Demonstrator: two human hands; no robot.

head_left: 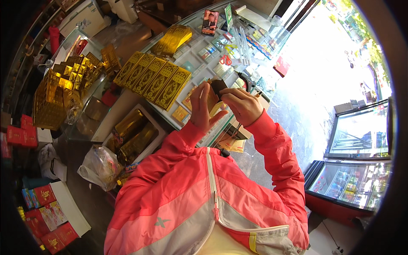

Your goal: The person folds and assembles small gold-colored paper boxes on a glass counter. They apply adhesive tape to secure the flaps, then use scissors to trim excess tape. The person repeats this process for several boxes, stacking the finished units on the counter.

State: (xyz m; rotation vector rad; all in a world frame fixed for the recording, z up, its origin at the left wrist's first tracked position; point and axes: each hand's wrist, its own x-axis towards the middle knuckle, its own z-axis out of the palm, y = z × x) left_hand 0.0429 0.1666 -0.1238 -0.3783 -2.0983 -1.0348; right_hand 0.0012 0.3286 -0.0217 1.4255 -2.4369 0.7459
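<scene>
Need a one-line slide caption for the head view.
Both hands, left hand and right hand, hold a small brown folded item above a glass counter lined with gold packets.

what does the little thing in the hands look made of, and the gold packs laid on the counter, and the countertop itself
Small folded piece, held by left hand and right hand: looks like gold-faced paper or card with a dark side; creased, thin edges. Flat gold packs: probably glossy foil-printed paper, judging by bright glints and dark print. Countertop: seems glass, as goods show through beneath it.
</scene>
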